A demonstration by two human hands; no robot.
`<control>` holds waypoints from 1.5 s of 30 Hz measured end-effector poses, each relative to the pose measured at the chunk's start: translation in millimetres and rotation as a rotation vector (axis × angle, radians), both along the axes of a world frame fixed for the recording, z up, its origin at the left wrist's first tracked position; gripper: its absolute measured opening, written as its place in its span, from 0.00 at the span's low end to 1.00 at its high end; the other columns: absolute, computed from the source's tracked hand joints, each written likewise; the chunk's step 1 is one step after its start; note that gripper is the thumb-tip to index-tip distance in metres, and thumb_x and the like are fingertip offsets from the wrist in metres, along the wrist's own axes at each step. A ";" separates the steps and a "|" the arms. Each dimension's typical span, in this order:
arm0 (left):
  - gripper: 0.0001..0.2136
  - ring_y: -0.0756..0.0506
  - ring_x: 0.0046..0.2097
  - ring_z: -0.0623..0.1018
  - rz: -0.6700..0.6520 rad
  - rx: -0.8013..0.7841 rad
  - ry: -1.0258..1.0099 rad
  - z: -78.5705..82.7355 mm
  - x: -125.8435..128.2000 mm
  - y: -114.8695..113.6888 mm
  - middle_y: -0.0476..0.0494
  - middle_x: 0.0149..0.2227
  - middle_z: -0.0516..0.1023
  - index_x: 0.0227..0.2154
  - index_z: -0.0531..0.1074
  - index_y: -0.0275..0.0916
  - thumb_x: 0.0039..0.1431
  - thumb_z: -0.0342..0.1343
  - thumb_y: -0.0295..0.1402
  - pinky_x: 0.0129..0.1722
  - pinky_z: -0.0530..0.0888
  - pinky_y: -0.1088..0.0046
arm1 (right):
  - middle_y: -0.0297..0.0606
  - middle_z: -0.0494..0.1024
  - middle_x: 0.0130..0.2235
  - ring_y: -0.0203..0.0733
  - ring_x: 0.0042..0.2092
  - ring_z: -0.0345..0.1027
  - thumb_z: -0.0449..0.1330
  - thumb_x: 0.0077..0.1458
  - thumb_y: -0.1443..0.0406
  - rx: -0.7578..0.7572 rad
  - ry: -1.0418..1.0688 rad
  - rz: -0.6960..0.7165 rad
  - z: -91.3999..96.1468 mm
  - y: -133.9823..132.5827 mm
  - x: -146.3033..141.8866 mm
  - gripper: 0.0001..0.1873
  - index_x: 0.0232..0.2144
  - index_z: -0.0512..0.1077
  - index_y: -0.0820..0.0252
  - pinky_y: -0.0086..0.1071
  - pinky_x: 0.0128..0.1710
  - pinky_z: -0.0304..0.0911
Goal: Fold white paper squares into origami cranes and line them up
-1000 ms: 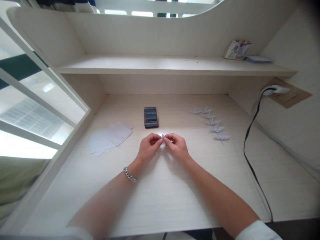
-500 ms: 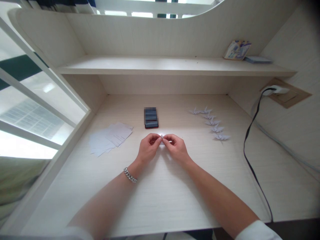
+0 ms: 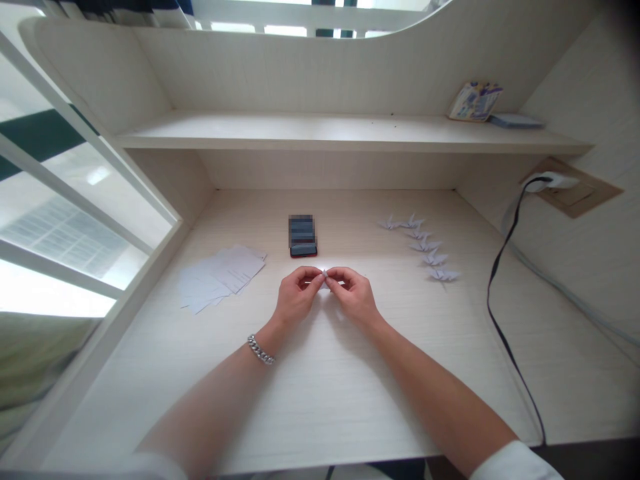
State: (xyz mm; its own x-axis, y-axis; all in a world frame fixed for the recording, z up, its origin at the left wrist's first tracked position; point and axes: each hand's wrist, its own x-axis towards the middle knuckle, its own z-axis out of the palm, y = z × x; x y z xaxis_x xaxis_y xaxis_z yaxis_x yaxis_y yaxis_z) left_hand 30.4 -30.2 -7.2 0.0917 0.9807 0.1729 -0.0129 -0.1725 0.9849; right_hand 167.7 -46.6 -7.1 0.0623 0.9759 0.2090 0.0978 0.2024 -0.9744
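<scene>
Between my two hands is a small piece of folded white paper (image 3: pixel 325 283), mostly covered by my fingertips. My left hand (image 3: pixel 299 292) pinches its left side with thumb and forefinger. From the other side my right hand (image 3: pixel 353 293) pinches it the same way, the thumbs nearly meeting. Just beyond my hands lies a phone (image 3: pixel 303 237), its screen blurred. Several folded paper cranes (image 3: pixel 426 245) stand in a curved row to the right. On the left, loose sheets of white paper (image 3: pixel 220 277) lie in an overlapping spread.
A shelf (image 3: pixel 300 127) spans the back above the desk, with a small colourful box (image 3: pixel 475 101) and a flat bluish item (image 3: pixel 516 121) at its right. A dark cable (image 3: pixel 493 293) runs from the wall socket (image 3: pixel 580 190) across the desk's right side. White railings border the left.
Both hands stay in almost the same place. The fingertips have shifted slightly on the folded paper, and its pointed top shows a little less.
</scene>
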 end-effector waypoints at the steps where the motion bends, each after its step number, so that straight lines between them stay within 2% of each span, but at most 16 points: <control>1: 0.10 0.48 0.35 0.75 0.000 -0.002 -0.009 0.2 0.2 -0.1 0.43 0.32 0.76 0.32 0.73 0.36 0.49 0.60 0.36 0.35 0.72 0.73 | 0.40 0.77 0.36 0.42 0.37 0.71 0.59 0.50 0.62 0.000 0.009 0.000 -0.5 0.2 0.0 0.09 0.34 0.74 0.60 0.32 0.37 0.66; 9: 0.12 0.46 0.39 0.76 -0.010 -0.022 -0.057 1.0 0.8 0.1 0.41 0.38 0.77 0.37 0.74 0.36 0.48 0.60 0.34 0.41 0.72 0.70 | 0.41 0.77 0.38 0.43 0.39 0.71 0.60 0.50 0.62 -0.010 0.036 0.015 -3.7 1.8 -1.3 0.10 0.36 0.74 0.59 0.34 0.38 0.66; 24: 0.11 0.50 0.34 0.75 -0.010 -0.087 -0.190 -2.1 -0.6 3.8 0.45 0.32 0.75 0.32 0.70 0.35 0.44 0.63 0.30 0.36 0.72 0.74 | 0.37 0.74 0.32 0.40 0.35 0.70 0.63 0.46 0.62 -0.098 0.115 -0.007 -6.8 1.9 -1.8 0.15 0.37 0.67 0.60 0.32 0.33 0.64; 31: 0.14 0.49 0.35 0.75 -0.027 -0.122 -0.151 -0.6 -1.0 2.8 0.44 0.33 0.75 0.34 0.71 0.35 0.43 0.63 0.31 0.37 0.72 0.72 | 0.36 0.73 0.30 0.39 0.33 0.69 0.63 0.45 0.60 -0.114 0.135 0.047 -2.8 1.1 -2.7 0.17 0.36 0.65 0.59 0.32 0.33 0.65; 37: 0.14 0.49 0.32 0.76 0.040 -0.145 -0.187 -2.1 -2.6 5.1 0.45 0.29 0.76 0.32 0.70 0.35 0.40 0.65 0.32 0.33 0.72 0.73 | 0.36 0.74 0.31 0.39 0.33 0.69 0.63 0.45 0.59 -0.159 0.126 0.082 -5.6 1.6 -3.3 0.20 0.40 0.65 0.60 0.34 0.34 0.65; 41: 0.14 0.50 0.31 0.76 0.078 -0.122 -0.173 -2.5 -2.9 6.0 0.46 0.28 0.76 0.31 0.70 0.34 0.40 0.65 0.31 0.33 0.71 0.74 | 0.35 0.74 0.30 0.38 0.31 0.69 0.63 0.44 0.59 -0.198 0.106 0.157 -5.4 0.1 -3.2 0.21 0.41 0.66 0.60 0.32 0.31 0.63; 45: 0.14 0.49 0.31 0.76 0.079 -0.133 -0.178 -2.3 -2.4 5.1 0.45 0.29 0.76 0.31 0.71 0.34 0.40 0.65 0.32 0.32 0.71 0.74 | 0.33 0.74 0.26 0.37 0.29 0.68 0.64 0.43 0.59 -0.204 0.095 0.162 -3.1 -0.4 -2.8 0.20 0.38 0.66 0.60 0.30 0.28 0.62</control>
State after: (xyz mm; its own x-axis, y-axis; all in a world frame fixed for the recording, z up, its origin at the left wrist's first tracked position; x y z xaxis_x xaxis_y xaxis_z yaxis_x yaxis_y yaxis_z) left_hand 27.9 -25.1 -9.5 -0.0067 0.9988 0.0481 -0.1797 -0.0485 0.9825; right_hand 164.9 -47.0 -10.2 -0.0880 0.9961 0.0082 -0.0139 0.0070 -0.9999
